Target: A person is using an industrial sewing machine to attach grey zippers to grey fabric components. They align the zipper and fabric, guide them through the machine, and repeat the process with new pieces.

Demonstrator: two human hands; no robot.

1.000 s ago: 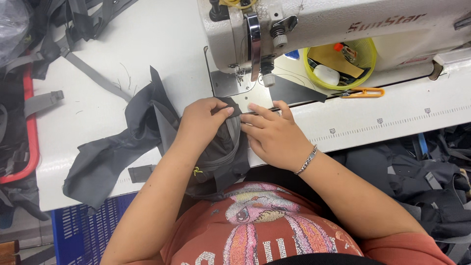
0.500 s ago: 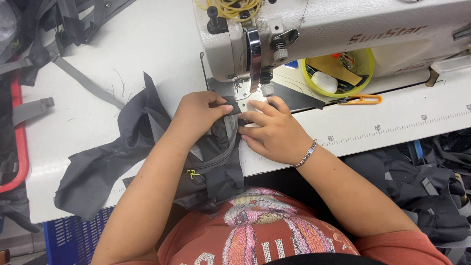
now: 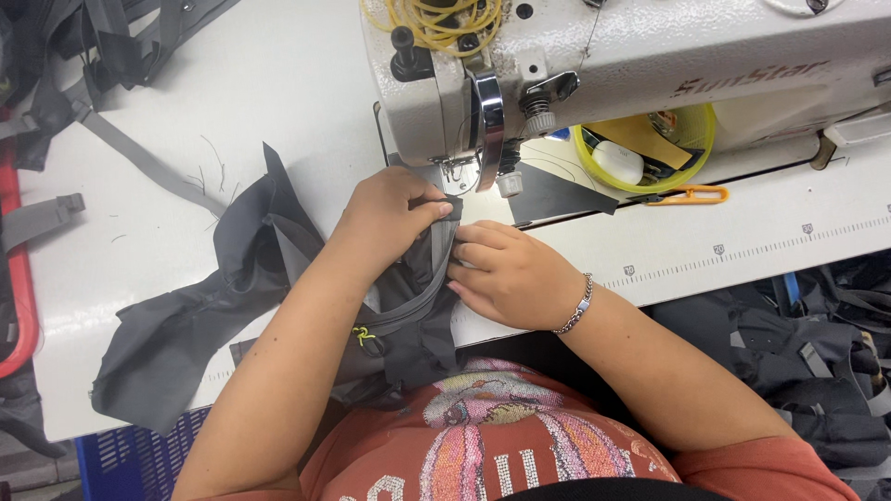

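Both hands are right up at the needle now, closer in than half a second back, when the camera sat a bit further off. The left hand point(image 3: 394, 209) has its grip closed on the top edge of the dark grey fabric piece point(image 3: 278, 278), pinching it just under the presser foot of the white sewing machine point(image 3: 603, 56). The right hand point(image 3: 506, 274) lies flat beside it, fingers loose, pressing the seam to the table point(image 3: 232, 83). Looks to me like the edge is lined up for stitching. Yellow bowl point(image 3: 691, 139) and orange snips point(image 3: 691, 195) sit untouched.
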